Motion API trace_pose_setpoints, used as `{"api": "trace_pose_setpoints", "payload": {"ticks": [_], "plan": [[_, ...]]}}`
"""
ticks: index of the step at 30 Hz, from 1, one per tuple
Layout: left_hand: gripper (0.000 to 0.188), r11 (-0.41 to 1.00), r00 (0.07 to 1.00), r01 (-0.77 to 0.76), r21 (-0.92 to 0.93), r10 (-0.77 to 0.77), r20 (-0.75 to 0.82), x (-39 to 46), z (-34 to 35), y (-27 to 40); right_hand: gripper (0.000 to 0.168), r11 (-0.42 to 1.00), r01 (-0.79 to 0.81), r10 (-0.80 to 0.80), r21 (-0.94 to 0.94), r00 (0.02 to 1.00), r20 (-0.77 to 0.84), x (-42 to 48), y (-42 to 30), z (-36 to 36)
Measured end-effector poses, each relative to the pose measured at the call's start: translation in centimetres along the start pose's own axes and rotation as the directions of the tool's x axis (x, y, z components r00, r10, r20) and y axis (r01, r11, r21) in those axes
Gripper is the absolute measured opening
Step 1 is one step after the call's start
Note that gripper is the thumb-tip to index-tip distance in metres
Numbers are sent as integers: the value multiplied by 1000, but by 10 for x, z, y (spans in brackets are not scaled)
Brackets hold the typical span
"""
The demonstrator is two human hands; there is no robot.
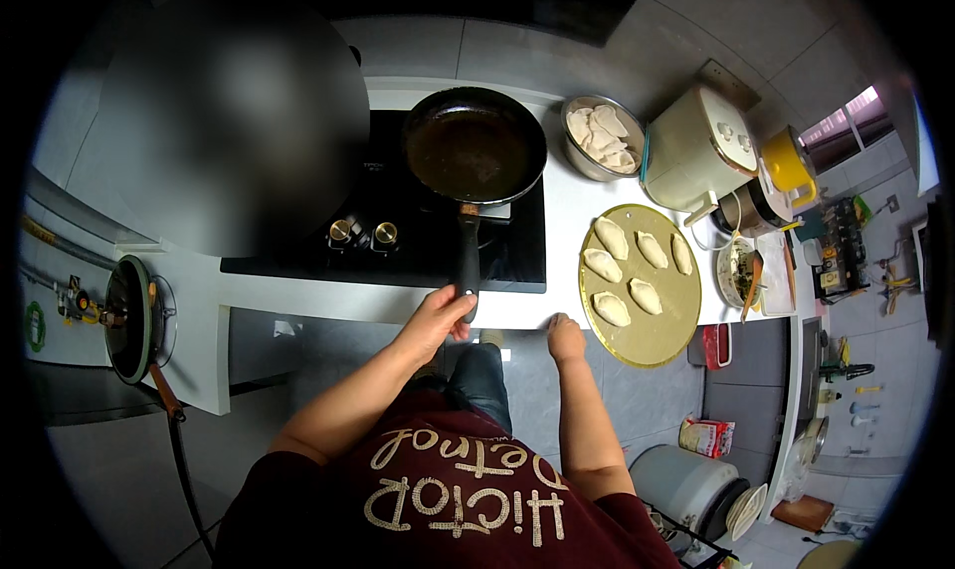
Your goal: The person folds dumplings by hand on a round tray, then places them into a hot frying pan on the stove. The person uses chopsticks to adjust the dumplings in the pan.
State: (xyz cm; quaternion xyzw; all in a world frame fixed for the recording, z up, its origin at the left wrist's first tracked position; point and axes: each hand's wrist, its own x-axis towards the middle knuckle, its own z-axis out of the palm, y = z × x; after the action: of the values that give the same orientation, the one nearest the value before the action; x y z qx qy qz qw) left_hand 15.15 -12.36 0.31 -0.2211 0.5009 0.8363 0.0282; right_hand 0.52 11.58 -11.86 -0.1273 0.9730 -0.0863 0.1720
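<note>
My left hand [440, 317] grips the black handle [469, 259] of a frying pan. The dark pan [477, 147] stands on the right part of a black glass gas hob [418, 267], and a dark sheen covers its base. At the white counter's front edge, my right hand [567, 338] rests with its fingers curled in and nothing visible in them. Just right of it lies a round yellow-green board [668, 330] overhanging the edge, with several uncooked dumplings [646, 296] on it. Behind the board, a metal bowl [593, 167] holds dumpling wrappers [603, 138].
A large blurred grey disc [239, 121] blocks the upper left view. Right of the bowl stand a cream air fryer [697, 151], a rice cooker [757, 200] and a yellow pot [787, 162]. A filling bowl [735, 270] holds a wooden spoon [753, 278]. Another pan [128, 319] is at left.
</note>
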Motion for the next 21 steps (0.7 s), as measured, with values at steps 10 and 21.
{"api": "trace_pose_setpoints", "payload": {"ticks": [10, 21], "plan": [[19, 999, 997, -36, -29, 34, -67, -5, 8, 11, 33, 1000, 9, -9, 18, 1000, -22, 3, 6, 7], [20, 998, 995, -51, -32, 48, -85, -11, 24, 47, 33, 1000, -18, 18, 5, 1000, -6, 3, 4, 6]]}}
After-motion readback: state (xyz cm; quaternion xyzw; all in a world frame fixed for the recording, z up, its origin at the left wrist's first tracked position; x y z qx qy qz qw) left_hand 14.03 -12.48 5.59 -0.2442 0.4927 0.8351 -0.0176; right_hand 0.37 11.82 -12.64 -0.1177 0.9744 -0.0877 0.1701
